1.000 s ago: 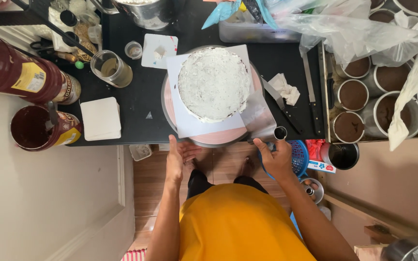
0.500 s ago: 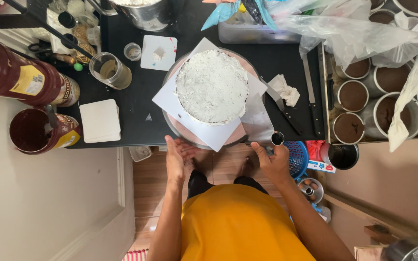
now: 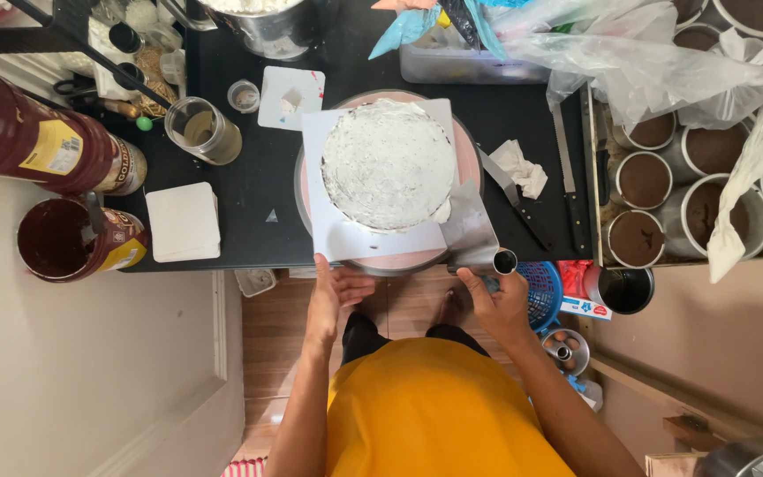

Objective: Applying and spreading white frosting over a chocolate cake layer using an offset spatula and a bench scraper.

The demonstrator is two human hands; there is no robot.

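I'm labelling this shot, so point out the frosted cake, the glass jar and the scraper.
frosted cake (image 3: 388,163), head view, middle of its white top.
glass jar (image 3: 204,130), head view, its open mouth.
scraper (image 3: 474,231), head view, flat metal blade.

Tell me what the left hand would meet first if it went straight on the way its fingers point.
The left hand points up-frame at the turntable's near edge; it would probably meet that rim and the white square board under the frosted cake first.
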